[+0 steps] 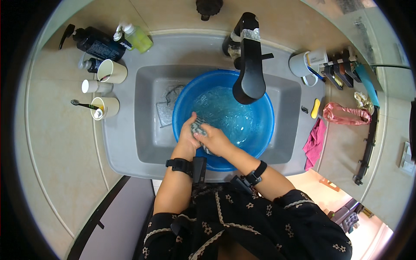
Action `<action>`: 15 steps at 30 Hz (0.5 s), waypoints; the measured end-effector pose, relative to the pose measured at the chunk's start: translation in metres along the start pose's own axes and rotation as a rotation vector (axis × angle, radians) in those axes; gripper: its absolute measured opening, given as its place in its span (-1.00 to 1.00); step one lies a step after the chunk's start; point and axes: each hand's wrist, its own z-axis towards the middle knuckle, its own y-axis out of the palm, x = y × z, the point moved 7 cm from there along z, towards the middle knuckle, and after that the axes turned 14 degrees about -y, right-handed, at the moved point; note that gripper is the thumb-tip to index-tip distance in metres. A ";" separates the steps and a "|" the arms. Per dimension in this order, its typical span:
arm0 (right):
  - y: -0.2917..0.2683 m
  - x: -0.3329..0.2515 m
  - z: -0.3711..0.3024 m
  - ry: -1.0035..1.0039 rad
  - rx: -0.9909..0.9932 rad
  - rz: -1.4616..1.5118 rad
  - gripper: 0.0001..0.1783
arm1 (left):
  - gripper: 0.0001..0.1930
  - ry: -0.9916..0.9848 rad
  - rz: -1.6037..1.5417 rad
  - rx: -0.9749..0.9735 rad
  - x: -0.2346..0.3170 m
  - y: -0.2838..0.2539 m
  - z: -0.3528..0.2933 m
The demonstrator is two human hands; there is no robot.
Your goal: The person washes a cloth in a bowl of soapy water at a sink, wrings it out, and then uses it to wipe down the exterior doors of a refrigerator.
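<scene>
A blue plastic basin [269, 130] holding rippling water stands in the grey sink [149, 145]. Over its left front part, both my hands are closed around a small crumpled cloth [199, 126] with a grey-and-white pattern. My left hand [188, 135] supports the cloth from the left side. My right hand [215, 139] grips it from the right, its thumb pressed on top. Part of the cloth is hidden under my fingers, and a bit hangs below toward the basin's rim. The black faucet [250, 65] reaches over the basin from the back.
Pump bottles [99, 43] and cream cups [113, 73] line the left ledge. At right are a white mug [299, 65], a yellow brush-like item [315, 108] and a pink cloth [315, 144]. A mesh piece [166, 113] lies in the sink left of the basin.
</scene>
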 end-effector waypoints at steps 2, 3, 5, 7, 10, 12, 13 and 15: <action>-0.009 -0.014 -0.006 0.070 0.014 -0.028 -0.61 | -0.59 0.008 -0.015 0.003 -0.009 0.009 0.002; -0.010 -0.016 -0.007 0.071 0.018 -0.030 -0.61 | -0.61 0.017 -0.029 0.010 -0.015 0.015 0.002; -0.025 -0.030 -0.008 -0.045 0.194 -0.321 -0.60 | -0.63 0.035 -0.033 0.011 -0.025 0.028 0.001; -0.028 -0.037 -0.006 -0.060 0.243 -0.406 -0.62 | -0.64 0.018 0.002 -0.043 -0.030 0.035 0.002; -0.033 -0.038 -0.004 -0.066 0.279 -0.540 -0.64 | -0.62 0.156 0.122 -0.027 -0.027 0.030 0.003; -0.045 -0.027 0.003 -0.053 0.276 -0.595 -0.64 | -0.60 0.124 0.150 0.102 -0.036 0.044 -0.008; -0.053 -0.018 0.007 -0.032 0.261 -0.625 -0.64 | -0.58 0.098 0.177 0.236 -0.040 0.047 -0.018; -0.070 -0.003 0.013 0.021 0.248 -0.656 -0.61 | -0.56 0.165 0.282 0.226 -0.031 0.047 -0.015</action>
